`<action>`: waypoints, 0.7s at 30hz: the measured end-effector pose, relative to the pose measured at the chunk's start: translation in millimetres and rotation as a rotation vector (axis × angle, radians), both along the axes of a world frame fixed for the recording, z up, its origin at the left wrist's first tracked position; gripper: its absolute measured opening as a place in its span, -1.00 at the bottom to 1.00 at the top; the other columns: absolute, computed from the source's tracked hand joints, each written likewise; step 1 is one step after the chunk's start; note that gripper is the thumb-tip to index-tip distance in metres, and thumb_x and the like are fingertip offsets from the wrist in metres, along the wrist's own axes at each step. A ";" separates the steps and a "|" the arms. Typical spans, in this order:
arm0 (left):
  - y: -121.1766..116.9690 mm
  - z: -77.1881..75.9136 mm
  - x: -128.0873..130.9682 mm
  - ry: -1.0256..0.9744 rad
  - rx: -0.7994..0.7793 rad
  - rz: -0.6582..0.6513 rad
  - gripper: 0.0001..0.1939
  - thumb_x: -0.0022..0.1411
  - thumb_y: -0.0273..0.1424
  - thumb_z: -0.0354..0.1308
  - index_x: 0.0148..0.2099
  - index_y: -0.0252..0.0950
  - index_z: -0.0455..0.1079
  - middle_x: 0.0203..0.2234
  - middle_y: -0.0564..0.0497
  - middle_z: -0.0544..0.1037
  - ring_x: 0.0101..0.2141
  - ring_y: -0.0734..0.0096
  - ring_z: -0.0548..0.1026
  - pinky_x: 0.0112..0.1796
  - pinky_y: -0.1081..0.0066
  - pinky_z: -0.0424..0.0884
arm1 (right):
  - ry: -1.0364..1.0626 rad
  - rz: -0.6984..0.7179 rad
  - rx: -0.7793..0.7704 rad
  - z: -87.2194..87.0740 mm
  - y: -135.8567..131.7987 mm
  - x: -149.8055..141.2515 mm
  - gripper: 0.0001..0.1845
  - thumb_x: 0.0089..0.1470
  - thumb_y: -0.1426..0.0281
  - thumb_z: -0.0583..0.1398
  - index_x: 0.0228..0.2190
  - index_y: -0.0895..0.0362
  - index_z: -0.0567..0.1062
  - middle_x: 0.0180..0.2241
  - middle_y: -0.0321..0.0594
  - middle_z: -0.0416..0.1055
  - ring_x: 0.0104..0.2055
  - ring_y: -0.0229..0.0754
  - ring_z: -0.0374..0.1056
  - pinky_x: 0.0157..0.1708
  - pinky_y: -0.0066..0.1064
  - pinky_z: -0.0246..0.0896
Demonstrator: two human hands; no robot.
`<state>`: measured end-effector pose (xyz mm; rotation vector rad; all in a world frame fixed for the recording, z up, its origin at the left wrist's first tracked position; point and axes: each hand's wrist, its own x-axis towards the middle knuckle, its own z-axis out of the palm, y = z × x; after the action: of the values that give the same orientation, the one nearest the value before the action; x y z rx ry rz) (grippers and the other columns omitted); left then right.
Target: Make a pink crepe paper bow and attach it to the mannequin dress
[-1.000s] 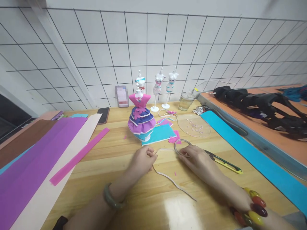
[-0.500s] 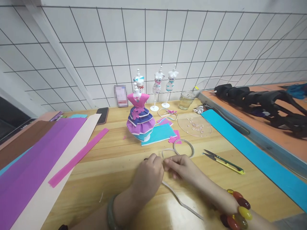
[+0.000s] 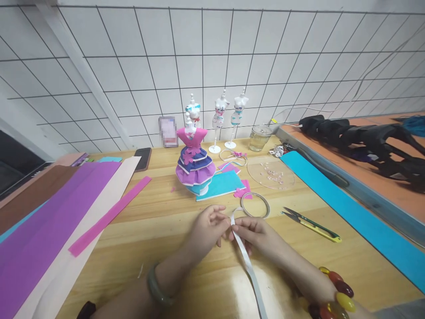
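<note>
A narrow white strip of tape [image 3: 247, 261] comes off a thin tape roll [image 3: 255, 205], bends between my hands, and runs down toward the front edge of the view. My right hand [image 3: 254, 232] pinches the strip between thumb and forefinger. My left hand [image 3: 209, 226] meets it from the other side, thumb and forefinger tips closed at the strip, the other fingers loosely curled. Just behind stands a small dress form [image 3: 194, 155] in a pink top and layered purple and navy skirt. Thread snips [image 3: 312, 225] lie to the right of my right hand.
Blue pieces [image 3: 219, 185] and a clear round plate [image 3: 270, 173] with small gems lie behind the roll. Bare dress forms [image 3: 238, 115] and a glass [image 3: 260, 137] stand at the wall. Coloured sheets [image 3: 63, 195] cover the left; a long blue strip [image 3: 352, 217] lies right.
My left hand has turned, its fingers loosening from a fist to show the thumb and fingertips. The tape strip now shows its broad white face and reaches farther toward me.
</note>
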<state>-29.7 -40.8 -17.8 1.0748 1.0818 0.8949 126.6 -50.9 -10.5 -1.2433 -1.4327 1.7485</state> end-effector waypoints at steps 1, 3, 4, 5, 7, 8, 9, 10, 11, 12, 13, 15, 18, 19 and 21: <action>1.9 -0.7 -0.1 -0.060 -0.062 -0.044 -0.51 -0.03 -0.31 0.20 -0.04 -0.33 0.21 -0.43 -0.01 0.45 -0.61 0.51 0.39 -0.69 0.53 0.18 | -0.006 0.022 0.005 -0.6 -0.5 -0.1 -0.57 -0.08 0.04 0.15 -0.51 0.19 0.45 -0.58 -0.33 0.32 -0.70 -0.43 0.10 -0.71 -0.55 0.03; 4.5 -1.7 -0.4 -0.149 -0.125 -0.085 -0.46 -0.05 -0.32 0.23 -0.01 -0.34 0.19 -0.42 -0.01 0.46 -0.65 0.56 0.37 -0.71 0.55 0.17 | -0.024 0.047 0.033 -1.7 -1.2 -0.2 -0.57 -0.05 0.04 0.13 -0.49 0.19 0.45 -0.57 -0.31 0.34 -0.69 -0.42 0.10 -0.71 -0.56 0.00; 5.3 -2.0 -0.6 -0.178 -0.140 -0.085 -0.46 -0.06 -0.33 0.25 -0.02 -0.34 0.20 -0.42 0.00 0.46 -0.67 0.61 0.35 -0.72 0.57 0.16 | -0.044 0.054 0.051 -1.8 -1.6 0.0 -0.57 -0.02 0.05 0.12 -0.49 0.20 0.45 -0.60 -0.32 0.32 -0.69 -0.42 0.08 -0.71 -0.56 -0.02; 5.9 -2.2 -0.7 -0.200 -0.152 -0.082 -0.48 -0.07 -0.34 0.26 -0.04 -0.34 0.22 -0.43 0.02 0.46 -0.70 0.65 0.31 -0.73 0.59 0.13 | -0.071 0.062 0.071 -1.5 -1.9 0.2 -0.56 0.00 0.06 0.10 -0.49 0.20 0.45 -0.64 -0.34 0.28 -0.70 -0.42 0.06 -0.70 -0.56 -0.04; 7.0 -2.0 -0.9 -0.231 -0.181 -0.081 -0.51 -0.09 -0.35 0.27 -0.08 -0.34 0.27 -0.48 0.06 0.44 -0.73 0.71 0.25 -0.75 0.61 0.07 | -0.128 0.085 0.112 0.1 -2.8 0.7 -0.55 0.03 0.07 0.07 -0.52 0.20 0.46 -0.72 -0.38 0.19 -0.71 -0.41 0.02 -0.69 -0.55 -0.08; 7.5 -1.5 -0.8 -0.239 -0.198 -0.082 -0.53 -0.10 -0.36 0.28 -0.10 -0.34 0.28 -0.50 0.07 0.43 -0.73 0.72 0.24 -0.75 0.62 0.05 | -0.152 0.097 0.134 1.1 -3.3 0.8 -0.55 0.04 0.07 0.06 -0.53 0.19 0.46 -0.74 -0.39 0.16 -0.71 -0.41 0.01 -0.68 -0.54 -0.09; 7.9 -0.9 -0.7 -0.241 -0.214 -0.084 -0.54 -0.11 -0.37 0.29 -0.11 -0.34 0.29 -0.51 0.08 0.42 -0.73 0.73 0.23 -0.75 0.62 0.04 | -0.166 0.109 0.154 2.0 -3.7 0.8 -0.56 0.04 0.08 0.06 -0.54 0.19 0.45 -0.74 -0.39 0.15 -0.70 -0.40 0.01 -0.66 -0.53 -0.10; 8.3 -0.1 -0.6 -0.240 -0.229 -0.086 -0.55 -0.12 -0.38 0.29 -0.13 -0.34 0.30 -0.52 0.09 0.42 -0.72 0.73 0.23 -0.75 0.63 0.03 | -0.169 0.120 0.169 2.6 -4.1 0.6 -0.56 0.04 0.08 0.07 -0.55 0.18 0.45 -0.73 -0.39 0.16 -0.70 -0.40 0.02 -0.65 -0.52 -0.10; 8.7 0.8 -0.5 -0.236 -0.242 -0.090 -0.56 -0.12 -0.39 0.30 -0.14 -0.34 0.31 -0.53 0.09 0.41 -0.72 0.74 0.23 -0.75 0.64 0.02 | -0.168 0.128 0.179 2.8 -4.4 0.2 -0.57 0.04 0.09 0.07 -0.56 0.17 0.45 -0.72 -0.38 0.17 -0.69 -0.39 0.04 -0.65 -0.52 -0.09; 8.9 1.5 -0.4 -0.233 -0.253 -0.097 -0.57 -0.12 -0.40 0.30 -0.15 -0.34 0.32 -0.53 0.09 0.41 -0.73 0.74 0.22 -0.75 0.64 0.01 | -0.167 0.130 0.183 2.6 -4.7 -0.3 -0.58 0.04 0.09 0.07 -0.57 0.17 0.44 -0.70 -0.38 0.18 -0.69 -0.39 0.04 -0.64 -0.51 -0.09; 9.0 2.1 -0.3 -0.233 -0.263 -0.106 -0.59 -0.12 -0.40 0.29 -0.16 -0.34 0.33 -0.54 0.09 0.41 -0.73 0.75 0.22 -0.75 0.64 0.01 | -0.167 0.129 0.181 2.0 -4.9 -0.8 -0.58 0.04 0.10 0.08 -0.58 0.17 0.44 -0.70 -0.38 0.18 -0.69 -0.39 0.05 -0.64 -0.51 -0.08; 9.1 2.6 -0.4 -0.244 -0.276 -0.126 -0.62 -0.12 -0.42 0.29 -0.19 -0.35 0.35 -0.54 0.09 0.41 -0.72 0.74 0.24 -0.75 0.65 0.02 | -0.170 0.124 0.173 0.4 -5.4 -1.8 -0.60 0.04 0.12 0.08 -0.59 0.16 0.43 -0.70 -0.38 0.17 -0.69 -0.38 0.05 -0.64 -0.51 -0.07; 8.6 2.3 -0.7 -0.276 -0.277 -0.141 -0.69 -0.13 -0.43 0.30 -0.28 -0.37 0.36 -0.59 0.09 0.40 -0.70 0.68 0.31 -0.72 0.64 0.10 | -0.203 0.132 0.178 1.3 -6.4 -1.1 -0.63 0.06 0.17 0.08 -0.59 0.17 0.41 -0.70 -0.38 0.17 -0.67 -0.38 0.05 -0.64 -0.52 -0.07; 8.4 2.2 -0.9 -0.286 -0.278 -0.141 -0.70 -0.14 -0.43 0.30 -0.30 -0.38 0.36 -0.61 0.08 0.41 -0.68 0.65 0.34 -0.69 0.63 0.15 | -0.226 0.147 0.184 3.3 -6.9 0.5 -0.64 0.06 0.19 0.07 -0.59 0.18 0.41 -0.68 -0.37 0.19 -0.66 -0.38 0.06 -0.64 -0.52 -0.06; 8.0 2.2 -1.6 -0.297 -0.284 -0.133 -0.73 -0.14 -0.43 0.31 -0.34 -0.39 0.35 -0.62 0.05 0.43 -0.62 0.57 0.41 -0.61 0.59 0.27 | -0.293 0.191 0.216 10.5 -7.9 7.5 -0.66 0.07 0.23 0.07 -0.57 0.18 0.43 -0.66 -0.35 0.23 -0.63 -0.36 0.11 -0.62 -0.52 -0.03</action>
<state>-31.2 -32.9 -15.6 0.7419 0.8486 0.7417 134.1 -58.8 0.0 -1.3199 -1.9104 1.5221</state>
